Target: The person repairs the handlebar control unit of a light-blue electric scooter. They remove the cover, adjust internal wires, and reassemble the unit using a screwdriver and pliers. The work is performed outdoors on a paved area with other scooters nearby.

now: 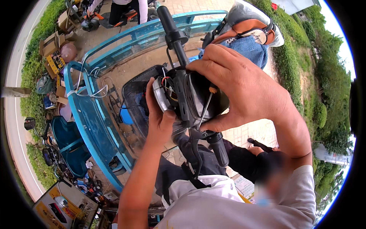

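My left hand (160, 114) cups the round silver-rimmed headlight (164, 95) of a scooter from the left, with red and black wires showing behind it. My right hand (244, 86) wraps over the black headlight housing (190, 95) and grips a thin screwdriver (206, 108) with an orange handle, its shaft pointing down at the housing. The black handlebar (179, 45) runs from a far grip to a near grip (218, 148) with a brake lever (196, 152) beside it.
A black wire basket (135, 89) sits left of the headlight, against a blue metal cart frame (91, 114). Cardboard boxes (49, 45) and parts lie by a hedge at the left. A person in a white shirt (213, 202) is close below; another person (126, 9) crouches at the top.
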A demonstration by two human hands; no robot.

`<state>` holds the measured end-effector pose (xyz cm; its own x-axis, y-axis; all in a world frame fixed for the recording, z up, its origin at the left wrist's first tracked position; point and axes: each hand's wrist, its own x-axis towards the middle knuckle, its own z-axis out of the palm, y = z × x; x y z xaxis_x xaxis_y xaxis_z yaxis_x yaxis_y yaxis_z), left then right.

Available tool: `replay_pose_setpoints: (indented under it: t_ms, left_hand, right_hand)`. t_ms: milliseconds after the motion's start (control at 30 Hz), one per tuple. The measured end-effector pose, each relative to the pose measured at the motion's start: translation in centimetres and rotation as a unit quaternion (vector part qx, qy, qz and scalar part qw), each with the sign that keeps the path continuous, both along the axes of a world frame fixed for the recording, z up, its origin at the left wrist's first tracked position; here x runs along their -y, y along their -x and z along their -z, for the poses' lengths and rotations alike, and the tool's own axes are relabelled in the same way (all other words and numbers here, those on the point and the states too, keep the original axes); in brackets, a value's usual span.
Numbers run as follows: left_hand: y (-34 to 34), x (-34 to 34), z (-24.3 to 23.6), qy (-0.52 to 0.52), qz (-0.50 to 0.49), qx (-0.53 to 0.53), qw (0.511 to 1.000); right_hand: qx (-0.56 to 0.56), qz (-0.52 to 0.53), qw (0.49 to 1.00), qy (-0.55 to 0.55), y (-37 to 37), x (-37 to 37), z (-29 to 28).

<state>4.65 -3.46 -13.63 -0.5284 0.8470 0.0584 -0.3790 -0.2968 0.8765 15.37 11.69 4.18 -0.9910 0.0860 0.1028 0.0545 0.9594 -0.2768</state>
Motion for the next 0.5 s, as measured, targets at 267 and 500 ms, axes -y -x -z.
replay_pose_setpoints:
  t_ms: [267,500]
  left_hand:
    - [0.2,-0.4,0.9,-0.008,-0.021,-0.039,0.999]
    - [4.7,0.1,-3.5,0.076,0.065,-0.260,0.960]
  right_hand:
    - [0.083,-0.009,0.992,-0.095,2.3,1.9,-1.3]
    - [0.029,0.019,0.996,-0.085,0.1,1.9,-0.5]
